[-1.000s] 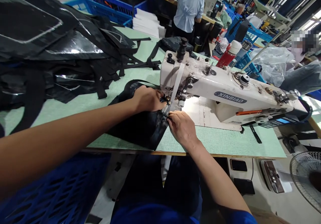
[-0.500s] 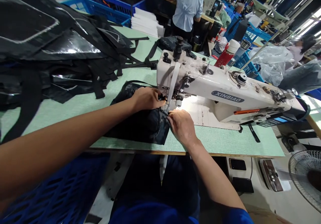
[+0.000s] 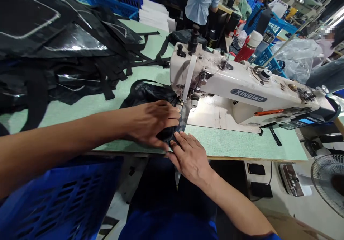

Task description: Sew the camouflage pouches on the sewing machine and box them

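Observation:
A black fabric bag piece [image 3: 150,91] lies on the table under the needle end of a white sewing machine [image 3: 215,69]. My left hand [image 3: 154,121] rests over it, left of the presser foot, with its thumb apart from the slightly bent fingers. Nearer the table's front edge, my right hand [image 3: 190,157] has its fingers stretched out, their tips on the right edge of the fabric. Its thumb is apart, close to my left thumb. Part of the fabric is hidden under both hands.
Black bag pieces with straps [image 3: 77,50] are heaped at the left of the green table [image 3: 225,141]. A blue crate [image 3: 61,200] stands below it. A black pen [image 3: 275,136] lies by the machine, a fan [image 3: 329,182] at right. Another person [image 3: 201,3] works behind.
Both hands have moved from beside the needle toward the table's front edge, and their fingers have spread out from a pinch. The black fabric's right edge now reaches further right. The view has shifted slightly.

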Demonstrator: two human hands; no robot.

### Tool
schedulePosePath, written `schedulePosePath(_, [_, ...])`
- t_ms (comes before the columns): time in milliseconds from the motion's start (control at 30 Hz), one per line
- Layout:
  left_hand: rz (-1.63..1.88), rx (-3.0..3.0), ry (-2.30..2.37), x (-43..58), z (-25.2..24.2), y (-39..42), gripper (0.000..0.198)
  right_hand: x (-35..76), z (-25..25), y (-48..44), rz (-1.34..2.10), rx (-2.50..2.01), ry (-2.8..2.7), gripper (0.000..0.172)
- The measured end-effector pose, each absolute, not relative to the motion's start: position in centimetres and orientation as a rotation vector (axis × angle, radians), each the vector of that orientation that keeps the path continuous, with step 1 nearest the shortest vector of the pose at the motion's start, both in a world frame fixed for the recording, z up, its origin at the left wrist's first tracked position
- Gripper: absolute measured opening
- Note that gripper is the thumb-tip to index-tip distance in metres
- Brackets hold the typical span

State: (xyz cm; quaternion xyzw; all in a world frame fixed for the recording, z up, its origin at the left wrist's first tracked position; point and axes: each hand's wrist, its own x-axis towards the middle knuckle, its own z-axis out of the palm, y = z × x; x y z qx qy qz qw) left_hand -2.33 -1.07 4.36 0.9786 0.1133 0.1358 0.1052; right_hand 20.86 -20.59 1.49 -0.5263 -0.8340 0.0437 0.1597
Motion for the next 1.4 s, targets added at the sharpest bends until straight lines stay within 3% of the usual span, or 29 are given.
schedulePosePath(133, [0.541, 2.892, 0.235, -5.0, 2.4, -1.2, 0.041, 21.0, 1.5, -20.7, 0.080, -1.469, -2.443, 0.037])
schedulePosePath(433, [0.379, 2.932, 0.443, -3.4, 2.5, -3.1, 0.033, 22.8, 1.7, -20.9, 0.102, -1.465, -2.408, 0.035])
schedulePosePath(1067, [0.207, 3.010, 0.652, -0.5, 4.3, 2.3, 0.034, 23.4, 1.6, -14.7, 0.122, -1.577, -2.351, 0.037])
schedulePosePath(1400, [0.487, 3.004, 0.462, -0.4, 3.2, 4.6, 0.037, 23.4, 1.6, -13.6, 0.116, -1.601, -2.347, 0.038])
